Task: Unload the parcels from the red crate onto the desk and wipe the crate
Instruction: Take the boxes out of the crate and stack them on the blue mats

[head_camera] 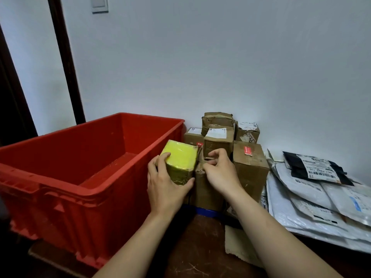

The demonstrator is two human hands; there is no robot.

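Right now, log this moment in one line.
left grip: holds yellow parcel | right grip: holds front box | crate: looks empty

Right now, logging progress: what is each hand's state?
Left hand: holds the yellow parcel.
Right hand: fingers curled on the top edge of the brown cardboard box.

left grip (166, 183) clasping, right grip (219, 173) pinching

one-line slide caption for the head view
Left hand grips yellow taped parcel beside stacked brown cardboard boxes by red plastic crate
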